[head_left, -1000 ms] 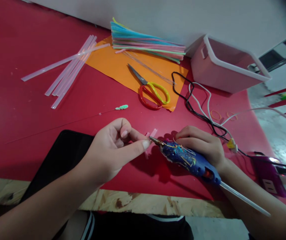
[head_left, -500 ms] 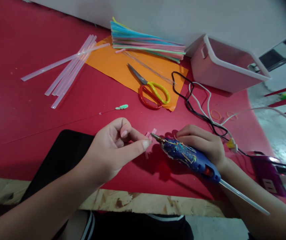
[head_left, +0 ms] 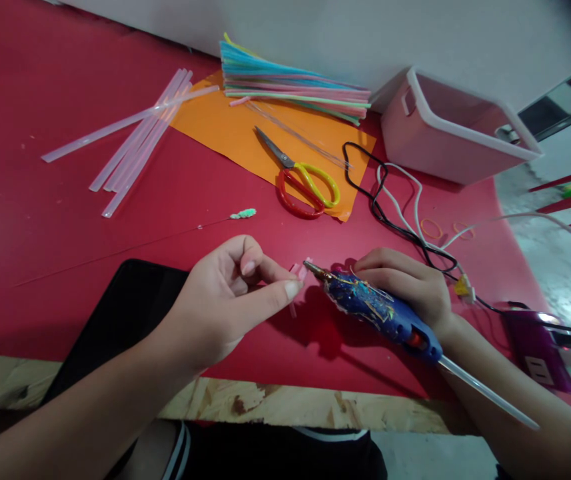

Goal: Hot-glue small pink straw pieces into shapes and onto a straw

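Between thumb and forefinger, my left hand (head_left: pixel 235 293) pinches a small pink piece (head_left: pixel 301 272) over the red table. A blue hot glue gun (head_left: pixel 375 305) is gripped in my right hand (head_left: pixel 410 283), its metal tip at the right edge of the pink piece. Whether tip and piece touch is too small to tell. A clear glue stick (head_left: pixel 488 392) sticks out of the gun's rear. Beyond my hands, scissors (head_left: pixel 292 165) with red and yellow handles lie partly on an orange sheet (head_left: pixel 220 137). A thin stem with a green fuzzy tip (head_left: pixel 243 214) lies above my left hand.
Clear glue sticks (head_left: pixel 135 143) lie at the back left of the red table (head_left: pixel 25 220). Coloured pipe cleaners (head_left: pixel 290 80) and a pink bin (head_left: pixel 435 143) stand along the back. Cords (head_left: pixel 380 212) run to a purple power strip (head_left: pixel 535 350). A black flat object (head_left: pixel 120 313) lies under my left forearm.
The glue gun and my right hand have shifted slightly to the right, the tip moving a little up and right along the pink piece. My left hand has stayed nearly still.
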`<state>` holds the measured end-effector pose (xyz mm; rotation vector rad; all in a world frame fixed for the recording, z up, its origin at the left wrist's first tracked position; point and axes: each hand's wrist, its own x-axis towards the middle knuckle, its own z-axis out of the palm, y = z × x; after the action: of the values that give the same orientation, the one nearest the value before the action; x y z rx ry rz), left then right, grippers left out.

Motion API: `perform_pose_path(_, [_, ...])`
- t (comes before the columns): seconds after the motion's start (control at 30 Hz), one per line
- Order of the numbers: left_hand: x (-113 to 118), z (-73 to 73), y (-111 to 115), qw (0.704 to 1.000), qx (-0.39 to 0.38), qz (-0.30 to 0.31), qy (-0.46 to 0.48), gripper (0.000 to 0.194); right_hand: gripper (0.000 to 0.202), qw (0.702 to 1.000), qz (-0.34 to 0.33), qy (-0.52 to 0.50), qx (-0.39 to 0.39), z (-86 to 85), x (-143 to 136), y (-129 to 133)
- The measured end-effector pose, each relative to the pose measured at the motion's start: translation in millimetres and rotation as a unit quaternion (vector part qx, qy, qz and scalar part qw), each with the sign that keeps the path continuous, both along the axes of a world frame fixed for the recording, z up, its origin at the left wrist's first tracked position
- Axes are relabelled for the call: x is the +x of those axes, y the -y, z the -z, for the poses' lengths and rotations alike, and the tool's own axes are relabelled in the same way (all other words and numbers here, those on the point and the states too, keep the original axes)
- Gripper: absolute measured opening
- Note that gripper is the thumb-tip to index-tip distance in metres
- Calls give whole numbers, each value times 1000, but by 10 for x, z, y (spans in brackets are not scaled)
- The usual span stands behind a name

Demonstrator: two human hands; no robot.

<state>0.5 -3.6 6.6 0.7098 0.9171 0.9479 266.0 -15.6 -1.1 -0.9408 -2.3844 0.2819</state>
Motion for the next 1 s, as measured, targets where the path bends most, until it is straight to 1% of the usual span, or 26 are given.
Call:
perform_pose_path(0.07, [7,-11,5,1000,0,-3,0,43,13,1000,3,-3,0,1,2,-3])
perform_pose_path(0.23, [-16,-11,-18,1000,7,22,-9,44,13,1000,14,-26,-10,21,12,8])
perform_pose_path(0.4, [-29,-1,-33,999,15,30,-4,44,14,998,43,-51,-14,59,42,27])
perform_pose_path(0.5, [-24,7,-30,1000,18,23,0,43,12,997,30,-68,-7,75,45,31])
perform_pose_path(0.57, [-23,14,-27,999,21,24,5,43,10,998,12,-57,-7,76,34,31])
perform_pose_path(0.7, [-32,31,-21,999,30,37,10,42,11,1000,-13,-16,-4,45,0,24])
perform_pose_path(0.8, [-36,41,-21,999,34,37,2,42,11,1000,-11,-1,-5,15,-13,18])
perform_pose_path(1.0, [-18,42,-30,999,30,31,1,42,13,1000,15,-23,3,15,-1,17])
